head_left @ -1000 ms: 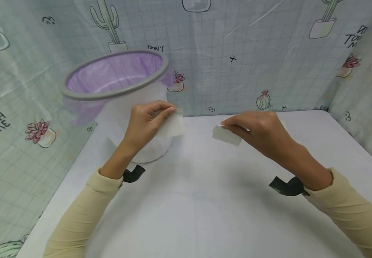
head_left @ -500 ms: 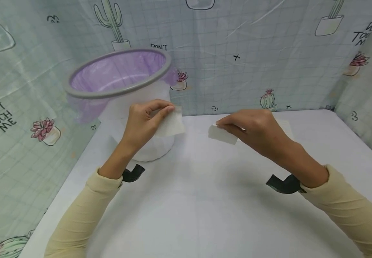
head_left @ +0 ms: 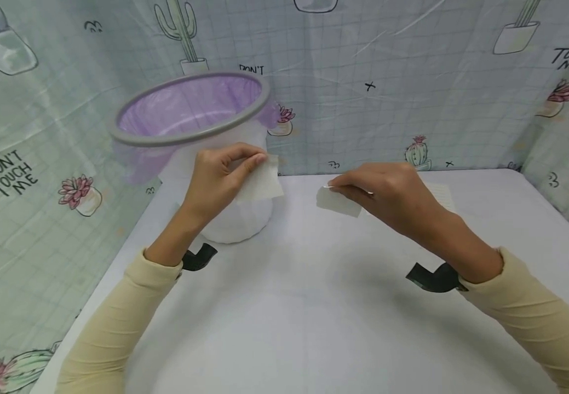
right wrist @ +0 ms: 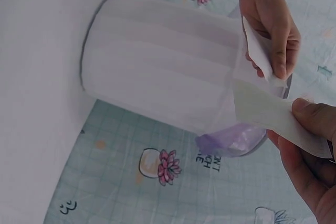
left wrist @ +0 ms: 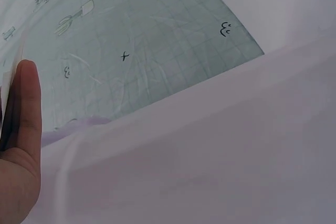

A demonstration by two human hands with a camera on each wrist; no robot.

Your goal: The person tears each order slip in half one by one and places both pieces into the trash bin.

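Note:
In the head view my left hand (head_left: 220, 180) pinches a small off-white piece of paper (head_left: 263, 181) between thumb and fingers, in front of the white bin's side. Apart from it, on the right, my right hand (head_left: 392, 194) pinches another piece of paper (head_left: 335, 202) above the table. The right wrist view shows both papers from the side, the left one (right wrist: 258, 51) near the bin's rim and the right one (right wrist: 262, 111) hanging from my right thumb and fingers. Only part of my left hand (left wrist: 26, 140) shows in the left wrist view.
A white bin (head_left: 242, 224) with a grey rim and purple liner (head_left: 190, 104) stands at the back left of the white table (head_left: 304, 317). Behind my right hand lies a pale lined sheet (head_left: 442, 196), partly hidden. A cactus-print curtain (head_left: 343, 126) encloses the back and sides.
The head view has shifted a little, so the bin appears further right. Both hands have moved slightly left relative to the bin, still pinching their papers.

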